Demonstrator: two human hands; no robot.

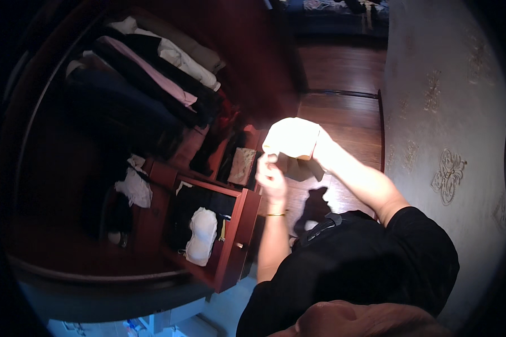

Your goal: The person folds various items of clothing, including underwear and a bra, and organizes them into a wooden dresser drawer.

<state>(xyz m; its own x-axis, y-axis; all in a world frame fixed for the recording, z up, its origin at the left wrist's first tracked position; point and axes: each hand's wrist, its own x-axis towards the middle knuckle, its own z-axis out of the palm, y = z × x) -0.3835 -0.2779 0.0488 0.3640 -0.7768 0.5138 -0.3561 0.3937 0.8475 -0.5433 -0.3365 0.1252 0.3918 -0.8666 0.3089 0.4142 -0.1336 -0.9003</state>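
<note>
A pale cloth item [293,137], washed out by bright light, is held up in front of me over the wood floor. My right hand [324,148] grips its right side, the fingers partly hidden behind it. My left hand [272,177], below a gold-coloured bracelet, has curled fingers by the item's lower left corner; whether they pinch it is unclear. Left of my left forearm, a red-brown wooden drawer [249,219] is pulled out, with a white padded bra [202,236] and dark cloth inside. A folded pinkish cloth [241,166] lies in another compartment beyond it.
Trousers and other garments [147,63] hang in the dark wardrobe at left. A crumpled pale cloth [137,185] lies beside the drawer. At right runs a wall [417,126] with raised ornaments. Wood floor [341,67] stretches ahead, crossed by a threshold strip [341,92].
</note>
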